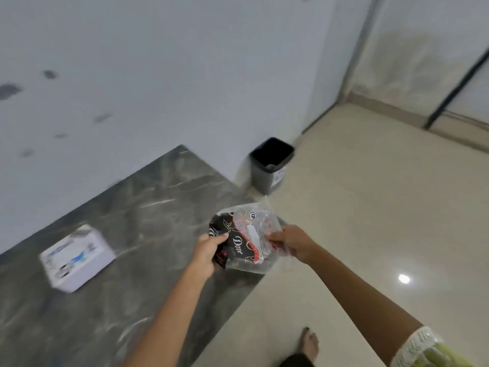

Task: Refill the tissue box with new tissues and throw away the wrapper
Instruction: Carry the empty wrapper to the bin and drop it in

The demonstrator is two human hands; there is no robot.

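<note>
A crumpled plastic wrapper, partly clear and partly black and red with white lettering, is held over the right edge of the dark marble table. My left hand pinches its left side and my right hand grips its right side. The white tissue box lies on the table at the left, well apart from both hands; it is blurred. A dark grey waste bin stands on the floor against the wall beyond the table's far corner, its top open.
The beige tiled floor spreads to the right of the table. A white wall runs behind the table and bin. A dark slanted bar stands at the far right. My foot is on the floor near the table's edge.
</note>
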